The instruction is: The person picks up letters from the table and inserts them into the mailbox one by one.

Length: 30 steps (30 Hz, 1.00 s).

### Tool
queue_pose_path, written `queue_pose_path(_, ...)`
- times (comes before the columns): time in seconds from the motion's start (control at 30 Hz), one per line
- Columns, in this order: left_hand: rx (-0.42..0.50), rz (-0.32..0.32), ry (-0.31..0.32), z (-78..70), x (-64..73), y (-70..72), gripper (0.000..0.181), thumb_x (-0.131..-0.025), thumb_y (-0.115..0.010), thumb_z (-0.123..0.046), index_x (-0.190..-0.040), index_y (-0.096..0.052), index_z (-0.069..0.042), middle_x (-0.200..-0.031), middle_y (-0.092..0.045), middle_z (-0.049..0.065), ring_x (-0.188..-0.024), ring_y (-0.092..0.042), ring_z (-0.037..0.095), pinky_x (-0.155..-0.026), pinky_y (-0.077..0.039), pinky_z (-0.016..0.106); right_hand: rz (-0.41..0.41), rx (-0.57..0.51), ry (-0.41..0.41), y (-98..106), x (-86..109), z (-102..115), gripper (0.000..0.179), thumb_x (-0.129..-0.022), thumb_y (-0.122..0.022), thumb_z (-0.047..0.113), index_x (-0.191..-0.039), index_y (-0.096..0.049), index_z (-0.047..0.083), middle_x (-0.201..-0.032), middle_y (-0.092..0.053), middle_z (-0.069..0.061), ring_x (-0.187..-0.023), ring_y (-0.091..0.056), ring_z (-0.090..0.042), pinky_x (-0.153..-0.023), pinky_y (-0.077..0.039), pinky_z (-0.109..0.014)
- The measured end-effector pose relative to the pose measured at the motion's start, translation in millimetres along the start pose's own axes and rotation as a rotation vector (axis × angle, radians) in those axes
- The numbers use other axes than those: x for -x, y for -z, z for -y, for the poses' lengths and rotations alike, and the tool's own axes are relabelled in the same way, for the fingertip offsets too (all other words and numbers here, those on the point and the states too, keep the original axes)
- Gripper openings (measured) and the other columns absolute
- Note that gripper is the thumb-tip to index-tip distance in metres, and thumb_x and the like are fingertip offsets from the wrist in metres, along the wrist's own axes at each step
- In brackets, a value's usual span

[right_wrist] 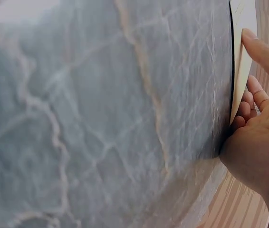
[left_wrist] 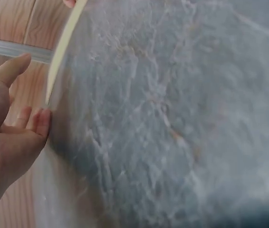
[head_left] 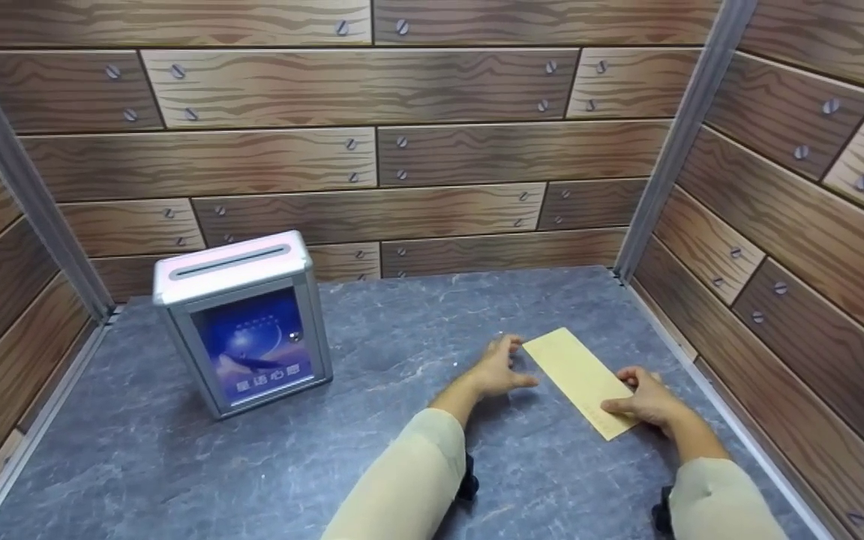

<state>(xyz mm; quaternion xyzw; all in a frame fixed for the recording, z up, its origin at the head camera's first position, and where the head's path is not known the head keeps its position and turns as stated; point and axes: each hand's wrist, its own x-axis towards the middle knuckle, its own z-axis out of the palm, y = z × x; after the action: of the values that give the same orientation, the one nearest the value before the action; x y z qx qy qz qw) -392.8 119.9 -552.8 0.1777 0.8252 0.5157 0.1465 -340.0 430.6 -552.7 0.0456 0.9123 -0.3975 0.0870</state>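
A long pale-yellow envelope [head_left: 573, 375] lies slantwise low over the table, with faint small print at its near end. My right hand [head_left: 648, 400] pinches its near right edge, the thumb [right_wrist: 264, 53] on the upper face and the other fingers curled at its underside. At the envelope's far left corner is my left hand [head_left: 497, 369], thumb and fingers spread apart. In the left wrist view, the fingertips [left_wrist: 43, 122] of that hand come close to the envelope's tip [left_wrist: 53, 78], and nothing is held between them.
A silver-framed box [head_left: 248, 319] stands upright at the left, with a slot in its white top, a blue picture front and a small lock. The grey marbled table [head_left: 394, 330] is enclosed by wood-patterned walls [head_left: 462, 154] with metal corner posts.
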Motion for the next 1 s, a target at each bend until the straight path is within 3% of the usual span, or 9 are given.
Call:
queue_pose_path(0.23, 0.013, -0.011, 0.1, 2.2, -0.9, 5.0, 0.075, -0.097, -0.083, -0.023, -0.159, -0.044, -0.005, -0.152, -0.053, 0.014, -0.142, -0.055, 0.029, -0.122, -0.049, 0.044, -0.007, -0.028, 0.022, -5, -1.0, 2, 0.079, -0.087, -0.091, 0.019, -0.146, -0.044, -0.004, -0.143, -0.036, -0.029, -0.131, -0.04, -0.044, -0.102, -0.04, -0.036)
queue_pose_path(0.33, -0.044, -0.007, 0.114, -2.2, -2.0, 2.9, 0.076, -0.098, -0.082, -0.025, -0.159, -0.044, -0.003, -0.151, -0.054, 0.015, -0.141, -0.055, 0.029, -0.122, -0.049, 0.044, -0.007, -0.031, 0.033, -2, 0.2, 0, 0.081, -0.087, -0.091, 0.017, -0.147, -0.041, -0.001, -0.141, -0.038, -0.029, -0.129, -0.04, -0.043, -0.099, -0.04, -0.036)
queue_pose_path(0.47, -0.142, -0.003, 0.138, -8.8, -1.9, -1.4, 0.082, -0.097, -0.081, -0.028, -0.164, -0.04, -0.003, -0.163, -0.046, 0.017, -0.153, -0.046, 0.031, -0.128, -0.043, 0.044, 0.002, -0.035, 0.047, -1, 3.2, -3, 0.082, -0.087, -0.091, 0.015, -0.148, -0.037, 0.004, -0.132, -0.047, -0.027, -0.119, -0.044, -0.04, -0.089, -0.043, -0.033)
queue_pose_path(0.6, -0.157, -0.017, 0.147, -11.3, -1.1, -4.6, 0.077, -0.097, -0.08, -0.025, -0.162, -0.045, -0.004, -0.168, -0.042, 0.019, -0.159, -0.038, 0.032, -0.133, -0.037, 0.045, 0.004, -0.037, 0.057, -2, 5.9, -5, 0.081, -0.086, -0.092, 0.014, -0.147, -0.038, 0.007, -0.117, -0.052, -0.02, -0.107, -0.048, -0.033, -0.081, -0.044, -0.031)
queue_pose_path(0.77, -0.116, -0.06, 0.121, -9.2, -1.9, -8.0, 0.048, -0.098, -0.077, -0.02, -0.141, -0.061, -0.006, -0.146, -0.055, 0.016, -0.136, -0.052, 0.028, -0.123, -0.047, 0.045, -0.004, -0.033, 0.062, -4, 7.1, -7, 0.081, -0.085, -0.093, 0.015, -0.147, -0.04, 0.007, -0.114, -0.052, -0.017, -0.105, -0.047, -0.031, -0.081, -0.042, -0.033)
queue_pose_path(1.0, -0.063, -0.121, 0.116, -5.9, -6.8, -12.2, 0.014, -0.109, -0.062, -0.019, -0.118, -0.058, -0.009, -0.12, -0.058, 0.008, -0.104, -0.052, 0.016, -0.099, -0.051, 0.035, 0.017, -0.052, 0.073, -2, 8.0, -7, 0.08, -0.087, -0.091, 0.016, -0.149, -0.041, 0.008, -0.115, -0.051, -0.017, -0.105, -0.046, -0.031, -0.08, -0.044, -0.03)
